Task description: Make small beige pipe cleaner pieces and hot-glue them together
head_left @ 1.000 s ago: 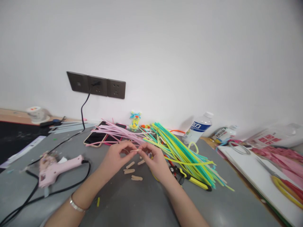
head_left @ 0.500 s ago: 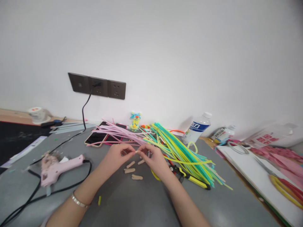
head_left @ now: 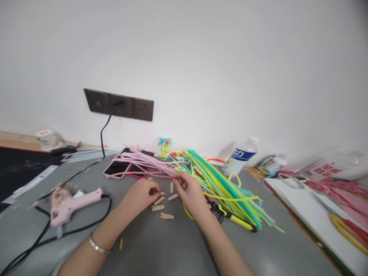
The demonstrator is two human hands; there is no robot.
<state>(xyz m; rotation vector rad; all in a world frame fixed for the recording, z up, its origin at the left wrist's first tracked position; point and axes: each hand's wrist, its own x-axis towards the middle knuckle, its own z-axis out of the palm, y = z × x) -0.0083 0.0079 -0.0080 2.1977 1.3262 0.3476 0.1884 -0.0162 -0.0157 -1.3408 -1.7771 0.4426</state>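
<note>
Head view: tan bits (head_left: pixel 167 216) lie near both hands, probably for easy reach. Left hand (head_left: pixel 141 194) curls at their ten o'clock, right hand (head_left: pixel 191 191) at two; I can't tell if either grips anything.

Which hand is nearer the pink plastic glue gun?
Left. The left hand is right of the glue gun, by the short beige pieces; the right hand is farther right, beside yellow-green pipe cleaners.
</note>
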